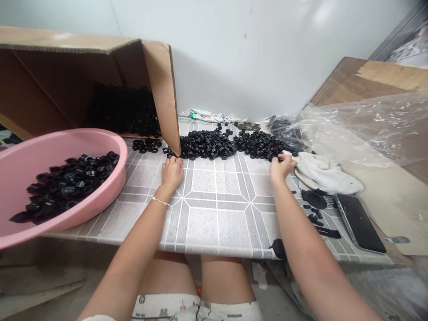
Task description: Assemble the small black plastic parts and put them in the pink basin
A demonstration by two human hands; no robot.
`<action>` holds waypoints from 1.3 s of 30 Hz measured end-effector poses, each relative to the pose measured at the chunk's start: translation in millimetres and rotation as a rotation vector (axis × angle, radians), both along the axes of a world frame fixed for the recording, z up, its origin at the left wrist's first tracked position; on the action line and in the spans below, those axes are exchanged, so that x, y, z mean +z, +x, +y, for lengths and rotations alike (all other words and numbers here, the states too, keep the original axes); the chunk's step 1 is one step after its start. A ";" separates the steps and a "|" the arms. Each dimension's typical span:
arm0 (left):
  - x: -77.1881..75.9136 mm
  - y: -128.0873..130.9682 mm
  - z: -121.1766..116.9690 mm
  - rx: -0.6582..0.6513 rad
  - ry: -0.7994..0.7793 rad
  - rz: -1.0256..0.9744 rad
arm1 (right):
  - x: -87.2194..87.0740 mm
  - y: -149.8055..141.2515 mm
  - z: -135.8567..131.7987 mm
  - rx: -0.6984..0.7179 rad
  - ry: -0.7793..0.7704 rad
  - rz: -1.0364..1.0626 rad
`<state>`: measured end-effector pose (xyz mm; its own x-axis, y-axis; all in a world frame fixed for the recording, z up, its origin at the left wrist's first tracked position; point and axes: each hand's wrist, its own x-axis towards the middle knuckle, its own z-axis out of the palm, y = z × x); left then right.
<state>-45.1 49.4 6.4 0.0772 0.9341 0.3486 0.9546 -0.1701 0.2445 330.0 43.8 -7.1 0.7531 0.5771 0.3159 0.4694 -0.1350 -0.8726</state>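
Note:
A long band of small black hexagonal nuts [227,145] lies spread across the far part of a grey-and-white patterned tabletop [214,209]. My left hand [172,173] rests palm down on the table, its fingertips at a few nuts beside the cardboard flap. At the band's right end, my right hand [282,167] has curled fingers touching the nuts, and I cannot tell whether it grips any. A pink plastic basin [100,133] at the left holds a heap of similar black nuts [70,187].
A tilted cardboard box [160,89] at the far left holds more black nuts [123,109]. A white cloth [324,174] and clear plastic sheeting [361,129] lie to the right. Nearby are a black disc [316,199] and a dark flat device [359,223]. A white wall stands behind.

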 end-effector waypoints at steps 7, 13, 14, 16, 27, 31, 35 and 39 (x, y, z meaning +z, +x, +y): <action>-0.7 -3.6 1.8 0.001 0.066 -0.109 | -41.4 65.0 -10.4 0.176 -0.311 -0.411; -13.7 -6.3 8.7 -0.202 -0.020 -0.205 | -35.2 62.5 -9.0 0.268 -0.263 -0.282; -14.9 -4.5 9.1 -0.250 -0.019 -0.242 | -31.4 52.4 -9.7 0.308 -0.250 -0.241; -16.3 1.3 8.5 -0.362 -0.039 -0.325 | -22.3 23.2 -10.7 0.395 -0.179 -0.089; -13.0 28.6 -11.7 -0.493 -0.338 -0.929 | 10.4 -185.1 -36.4 0.801 0.239 0.863; -3.8 36.1 -20.2 -0.496 -0.441 -1.102 | 3.6 -195.1 -45.8 0.910 0.143 0.954; 2.1 39.8 -24.9 -0.486 -0.439 -1.076 | 0.0 -184.0 -42.1 0.937 0.104 1.032; 1.2 43.1 -26.2 -0.453 -0.485 -1.341 | 0.4 -181.8 -41.0 1.014 0.111 1.021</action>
